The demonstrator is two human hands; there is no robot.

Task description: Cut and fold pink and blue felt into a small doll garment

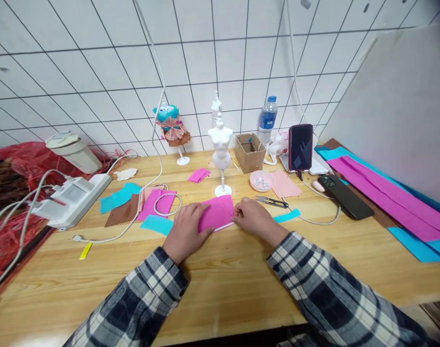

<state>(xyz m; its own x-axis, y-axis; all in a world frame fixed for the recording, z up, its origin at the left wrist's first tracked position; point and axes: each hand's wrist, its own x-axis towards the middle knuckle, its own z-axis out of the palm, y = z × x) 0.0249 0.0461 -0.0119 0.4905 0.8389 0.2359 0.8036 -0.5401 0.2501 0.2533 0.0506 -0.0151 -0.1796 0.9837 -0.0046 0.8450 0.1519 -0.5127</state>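
A piece of magenta crepe paper [217,212] lies before me on the wooden table, a thin white strip [223,226] running along its near edge. My left hand [188,229] grips its left side, fingers over the top and thumb at the near edge. At the lower right corner, my right hand [253,215] is closed in a pinch at the end of the white strip; the fingertips partly hide what is between them. Just behind the paper stands a white mini dress form [220,140]. Small thread snips [272,201] lie beyond my right hand.
On the left are a power strip [79,202], a looping white cable [119,236] and cut paper pieces [121,196]. A pink dish of beads [262,181], cardboard box [249,153], water bottle [268,120], phones [300,147] and long crepe strips [393,197] stand or lie right.
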